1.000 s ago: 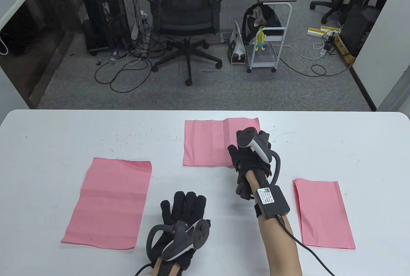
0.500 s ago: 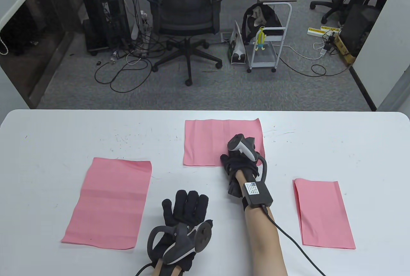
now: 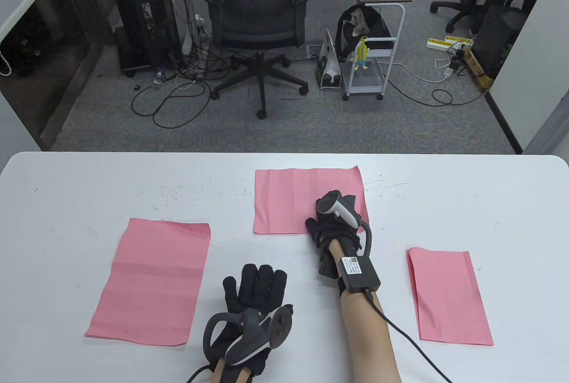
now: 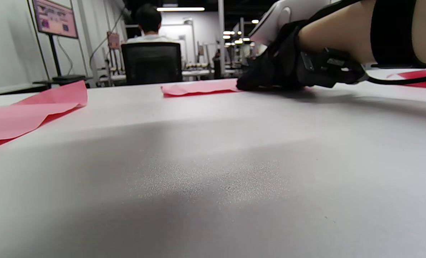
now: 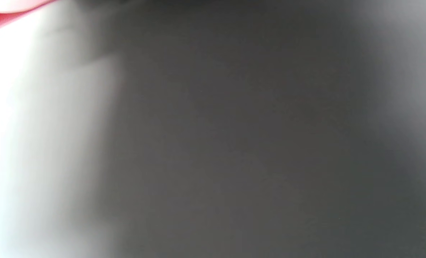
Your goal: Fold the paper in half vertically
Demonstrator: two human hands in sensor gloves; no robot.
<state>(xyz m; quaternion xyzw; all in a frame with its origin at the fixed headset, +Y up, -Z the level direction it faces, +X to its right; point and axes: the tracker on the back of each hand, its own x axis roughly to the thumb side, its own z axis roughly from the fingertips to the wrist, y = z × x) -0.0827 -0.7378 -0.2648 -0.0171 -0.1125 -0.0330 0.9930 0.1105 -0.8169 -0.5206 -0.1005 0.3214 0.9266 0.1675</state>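
A pink paper (image 3: 293, 198) lies flat at the middle far side of the white table (image 3: 89, 187). My right hand (image 3: 331, 223) rests low on its near right part, palm down, thumb spread to the left. The left wrist view shows the same hand (image 4: 270, 71) pressing on the paper (image 4: 198, 87). My left hand (image 3: 255, 287) lies flat on the bare table with fingers spread, touching no paper. The right wrist view is blurred grey, with a sliver of pink paper (image 5: 5, 16) at the top left.
A larger creased pink sheet (image 3: 151, 283) lies at the left, also in the left wrist view (image 4: 26, 111). A narrower folded pink sheet (image 3: 449, 296) lies at the right. An office chair (image 3: 258, 14) and a white cart (image 3: 369, 54) stand beyond the table's far edge.
My right hand slid from the middle paper's right part toward its near edge and left. The raised crease flattened and the paper shifted slightly left. My left hand barely moved.
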